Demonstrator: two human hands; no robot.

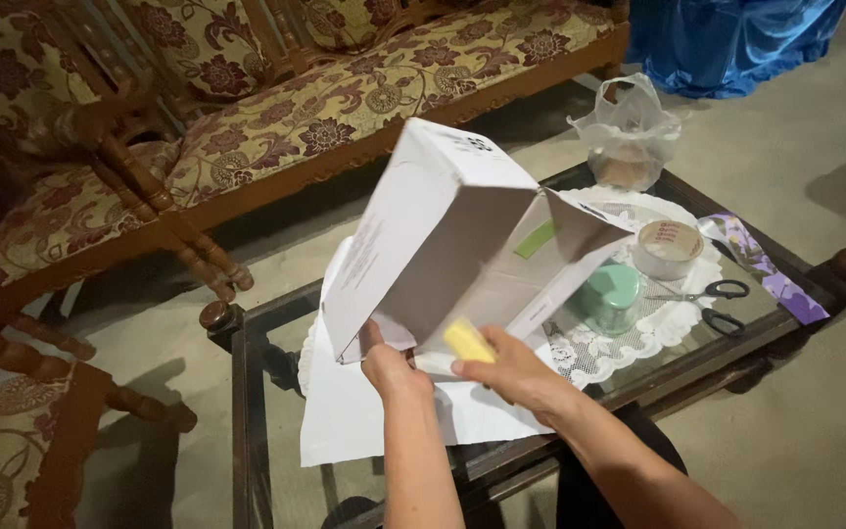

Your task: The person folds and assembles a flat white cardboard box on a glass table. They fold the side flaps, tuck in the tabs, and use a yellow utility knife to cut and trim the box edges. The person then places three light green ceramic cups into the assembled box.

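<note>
Gripping the near edge of an open white cardboard box (443,235), the left hand (389,367) has its fingers closed on the lower flap. The box is tilted up on its near edge over a white sheet of paper (364,416) spread on the glass-topped wooden table (247,392), its open side facing the person. The right hand (511,372) pinches a small yellow rectangular block (468,341) between thumb and fingers, just at the box's opening. Beside the box on a white lace doily (658,328) stand a mint-green round container (609,294) and a roll of clear packing tape (668,248), with black-handled scissors (712,294) just beyond them. A clear plastic bag (629,132) sits at the table's far corner, and a floral upholstered wooden sofa (345,88) stands behind.
</note>
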